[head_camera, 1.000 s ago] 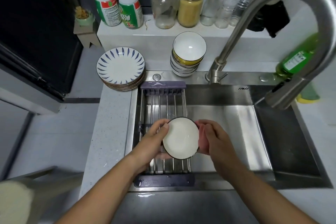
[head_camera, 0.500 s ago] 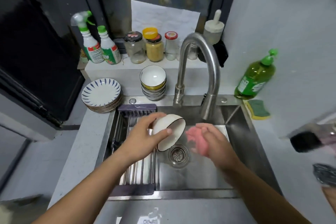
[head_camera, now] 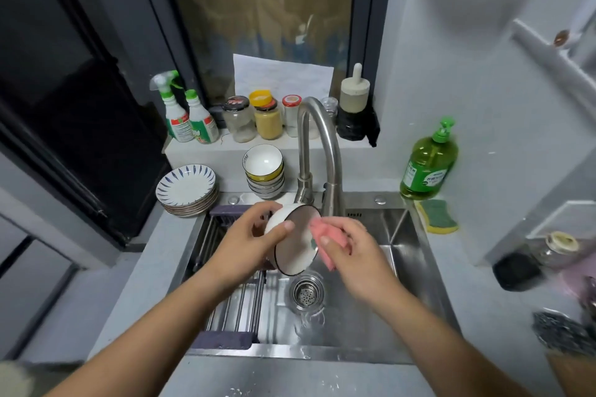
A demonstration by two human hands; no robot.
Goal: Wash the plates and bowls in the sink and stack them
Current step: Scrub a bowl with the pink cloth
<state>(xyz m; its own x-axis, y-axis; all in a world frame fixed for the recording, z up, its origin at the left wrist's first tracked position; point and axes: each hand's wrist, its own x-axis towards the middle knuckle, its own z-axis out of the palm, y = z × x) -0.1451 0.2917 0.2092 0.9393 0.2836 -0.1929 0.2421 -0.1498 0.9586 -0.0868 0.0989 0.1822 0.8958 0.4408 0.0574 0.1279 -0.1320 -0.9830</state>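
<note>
Presently, at the sink (head_camera: pixel 371 309): the person's left hand (head_camera: pixel 248 240) holds a white, dark-rimmed bowl (head_camera: pixel 295 250) tipped on its side over the basin. It sits just above the drain strainer (head_camera: pixel 306 292) and just in front of the faucet (head_camera: pixel 317 145) spout. The thumb lies across the bowl's rim and the fingers are curled round its outer wall. The right hand (head_camera: pixel 353 250) has its fingers bunched round a pink cloth (head_camera: pixel 317 230), which is pressed against the bowl's right-hand rim and inner face. No running water can be made out.

On the counter behind the sink stand a stack of bowls (head_camera: pixel 264 176) and, to its left, a stack of plates (head_camera: pixel 187 187) with a blue leaf pattern. Whether these are already washed cannot be told from here. The drain rack (head_camera: pixel 238 300) across the left of the basin carries no dish, and no other plate or bowl shows in the basin. A detergent bottle (head_camera: pixel 429 164) and a sponge (head_camera: pixel 438 219) sit on the right-hand counter.

Judged stage: wiping of one bowl is under way; its rinse and stacking remain. If the stacks are clean, this is likely among the last pieces.
</note>
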